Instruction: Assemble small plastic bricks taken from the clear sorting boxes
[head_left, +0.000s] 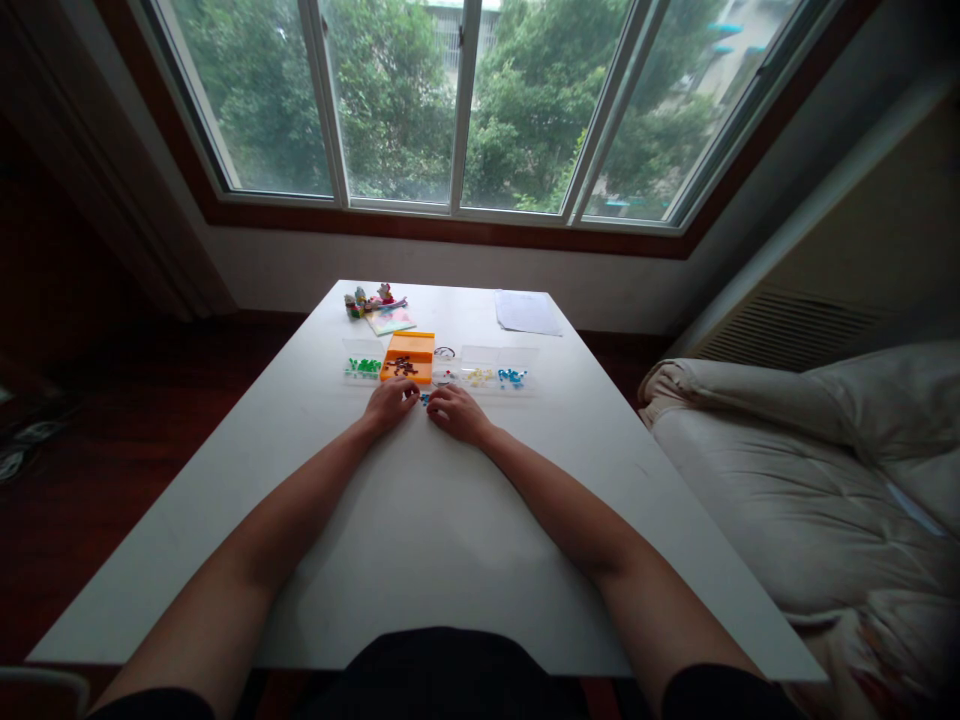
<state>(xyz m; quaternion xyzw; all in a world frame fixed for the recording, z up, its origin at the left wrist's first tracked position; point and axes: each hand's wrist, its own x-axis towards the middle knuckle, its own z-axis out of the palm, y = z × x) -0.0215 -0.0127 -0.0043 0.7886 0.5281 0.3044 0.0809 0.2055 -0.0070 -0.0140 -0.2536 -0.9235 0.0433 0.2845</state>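
Several tiny blue pieces [425,399] lie in a small heap on the white table, between my two hands. On the left of the heap is my left hand [391,403], palm down with its fingers loosely bent and a gap at the thumb. My right hand [457,412] rests on the other side, fingers somewhat spread, their tips at the edge of the pieces. Just beyond my hands stands an orange box [409,342] with its lid up, holding dark brown pieces [402,366]. Clear boxes beside it hold green pieces [364,366], yellow pieces [479,377] and blue pieces [513,377].
Small colourful figures [367,301] and a pastel card [392,319] are at the table's far left. White paper sheets [527,312] lie far right. The white table [450,540] faces a window; a beige sofa [780,480] stands to the right.
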